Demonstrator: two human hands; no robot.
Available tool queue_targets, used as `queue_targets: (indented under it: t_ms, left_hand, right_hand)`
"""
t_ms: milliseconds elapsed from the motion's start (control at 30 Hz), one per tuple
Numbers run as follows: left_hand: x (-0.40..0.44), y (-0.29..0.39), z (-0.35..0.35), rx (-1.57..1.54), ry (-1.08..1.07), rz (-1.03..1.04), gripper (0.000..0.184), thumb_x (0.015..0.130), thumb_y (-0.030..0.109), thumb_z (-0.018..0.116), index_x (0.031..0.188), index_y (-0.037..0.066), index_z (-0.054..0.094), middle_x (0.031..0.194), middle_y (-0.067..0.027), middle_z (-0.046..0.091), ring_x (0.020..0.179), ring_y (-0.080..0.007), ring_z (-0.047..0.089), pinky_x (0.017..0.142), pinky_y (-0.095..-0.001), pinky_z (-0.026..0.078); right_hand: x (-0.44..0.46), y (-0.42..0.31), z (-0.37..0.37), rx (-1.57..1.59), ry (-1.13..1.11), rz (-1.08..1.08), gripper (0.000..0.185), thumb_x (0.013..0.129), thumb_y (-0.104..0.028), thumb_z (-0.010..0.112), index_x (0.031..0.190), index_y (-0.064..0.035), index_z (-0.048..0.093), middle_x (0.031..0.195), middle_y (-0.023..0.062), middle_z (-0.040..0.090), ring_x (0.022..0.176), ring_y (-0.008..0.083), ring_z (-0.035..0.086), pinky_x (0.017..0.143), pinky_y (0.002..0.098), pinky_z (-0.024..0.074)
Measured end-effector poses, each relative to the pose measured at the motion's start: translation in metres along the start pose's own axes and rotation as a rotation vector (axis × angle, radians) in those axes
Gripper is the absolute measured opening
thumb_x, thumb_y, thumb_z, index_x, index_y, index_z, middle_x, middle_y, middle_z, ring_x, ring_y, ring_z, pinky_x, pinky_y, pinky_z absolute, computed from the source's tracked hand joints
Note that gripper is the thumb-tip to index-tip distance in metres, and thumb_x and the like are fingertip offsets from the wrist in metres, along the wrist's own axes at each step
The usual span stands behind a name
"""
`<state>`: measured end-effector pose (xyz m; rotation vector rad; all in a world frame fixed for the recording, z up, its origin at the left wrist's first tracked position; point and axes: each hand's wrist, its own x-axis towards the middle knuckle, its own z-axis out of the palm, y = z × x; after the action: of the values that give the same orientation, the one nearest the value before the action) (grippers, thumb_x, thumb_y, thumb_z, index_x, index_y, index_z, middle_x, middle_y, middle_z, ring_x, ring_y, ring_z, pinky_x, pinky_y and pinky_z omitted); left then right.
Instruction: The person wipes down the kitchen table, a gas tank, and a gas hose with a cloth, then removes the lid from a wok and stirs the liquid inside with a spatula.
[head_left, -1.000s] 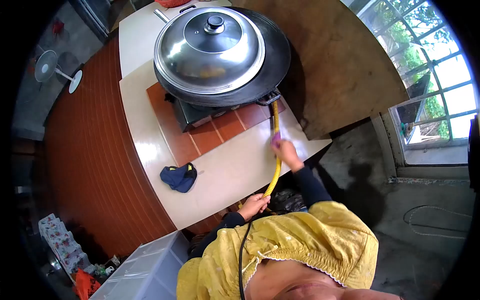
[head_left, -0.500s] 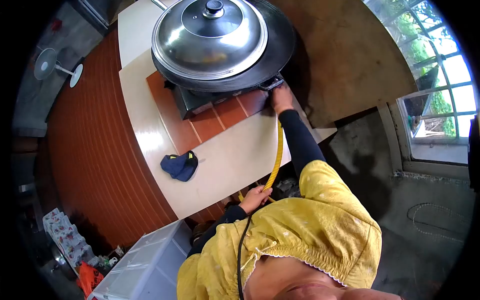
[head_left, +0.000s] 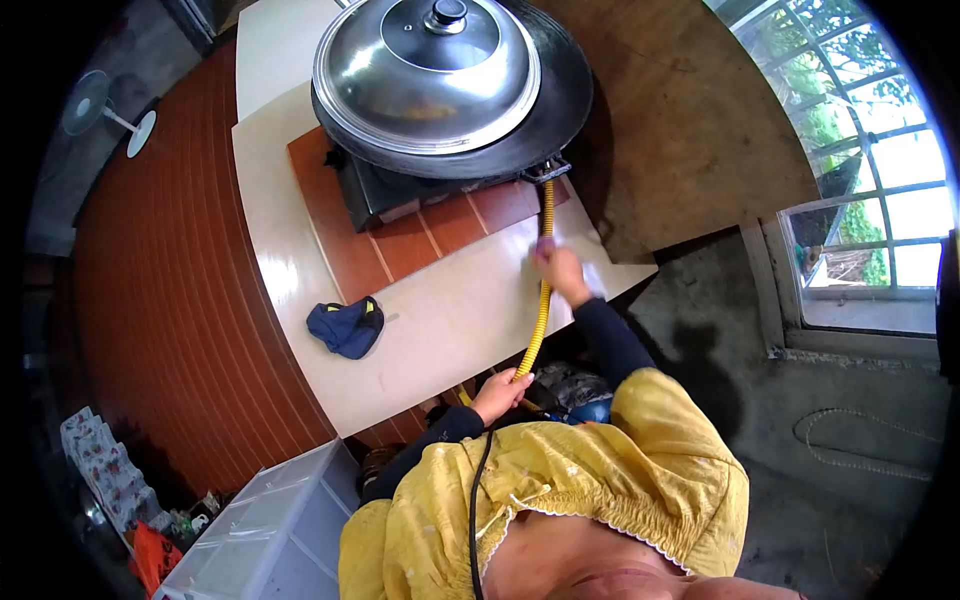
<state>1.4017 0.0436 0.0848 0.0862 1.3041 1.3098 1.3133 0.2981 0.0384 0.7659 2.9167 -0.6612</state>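
A yellow corrugated hose [head_left: 541, 318] runs from beneath the wok [head_left: 568, 110] down past the counter edge. Close to my body, my left hand [head_left: 495, 397] is closed round its lower part. Farther up, my right hand [head_left: 566, 276] is closed at the hose over the counter, with a small purplish patch at the fingertips, too blurred to name. Above it, the wok sits on a black gas stove [head_left: 385, 192] under a domed steel lid [head_left: 430, 85] with a glass centre. The stove end of the hose is partly hidden under the wok's handle.
A dark blue cloth item [head_left: 345, 327] lies on the pale counter [head_left: 420, 360]. Brown tiles [head_left: 410, 250] lie under the stove. A brown board [head_left: 690, 130] stands to the right, near a barred window [head_left: 870, 160]. White drawers [head_left: 260, 520] stand lower left; a fan [head_left: 88, 100] is farther off.
My right hand has moved from the wok's handle down along the hose, toward me. The hose's upper part now shows. My left hand keeps its hold, and the view has shifted slightly.
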Motion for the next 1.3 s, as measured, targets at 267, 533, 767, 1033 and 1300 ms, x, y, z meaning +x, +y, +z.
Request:
queue_targets:
  t_ms: [267,533,767,1033,1300]
  left_hand:
    - [-0.01,-0.001,-0.001,-0.02,-0.046,0.039,0.029,0.09,0.034,0.052,0.078,0.008,0.048,0.061,0.0027,0.044,0.055,-0.0059,0.042,0.051,-0.0216,0.037]
    - [0.002,-0.005,0.004,0.064,-0.024,-0.019,0.028,0.089,0.031,0.054,0.075,0.007,0.05,0.061,0.0029,0.047,0.052,-0.0063,0.043,0.05,-0.0207,0.037]
    - [0.007,-0.016,0.004,-0.042,0.021,0.002,0.028,0.09,0.032,0.053,0.078,0.008,0.048,0.059,0.0027,0.044,0.051,-0.0065,0.041,0.048,-0.022,0.037]
    - [-0.007,-0.005,-0.004,-0.013,0.05,0.058,0.026,0.091,0.031,0.052,0.079,0.008,0.049,0.064,0.0027,0.046,0.056,-0.0063,0.043,0.052,-0.0212,0.038]
    - [0.015,-0.03,0.01,0.129,0.094,0.077,0.021,0.09,0.024,0.051,0.088,0.003,0.057,0.065,0.0007,0.051,0.056,-0.0086,0.046,0.05,-0.0234,0.039]
  right_hand:
    - [0.118,-0.011,-0.015,-0.161,0.244,-0.066,0.024,0.07,-0.021,0.063,0.088,-0.0056,0.064,0.096,0.0198,0.06,0.086,0.0369,0.058,0.075,0.0433,0.0478]
    - [-0.127,-0.037,-0.034,0.503,-0.081,-0.02,0.013,0.076,-0.007,0.063,0.085,0.0012,0.061,0.071,0.013,0.06,0.054,0.0214,0.062,0.053,0.0337,0.0499]
    - [-0.122,-0.044,-0.04,0.67,-0.413,0.306,0.021,0.079,-0.022,0.063,0.086,-0.0023,0.064,0.071,0.0091,0.062,0.053,0.0219,0.06,0.048,0.0324,0.0488]
    - [0.002,-0.014,0.001,0.656,-0.177,0.288,0.024,0.081,-0.025,0.06,0.084,-0.0013,0.063,0.063,0.0105,0.062,0.05,0.0241,0.062,0.045,0.0358,0.0475]
    - [-0.203,-0.04,-0.02,0.699,-0.275,0.129,0.02,0.077,-0.014,0.066,0.094,-0.0029,0.065,0.086,0.013,0.063,0.081,0.0196,0.062,0.073,0.0296,0.0483]
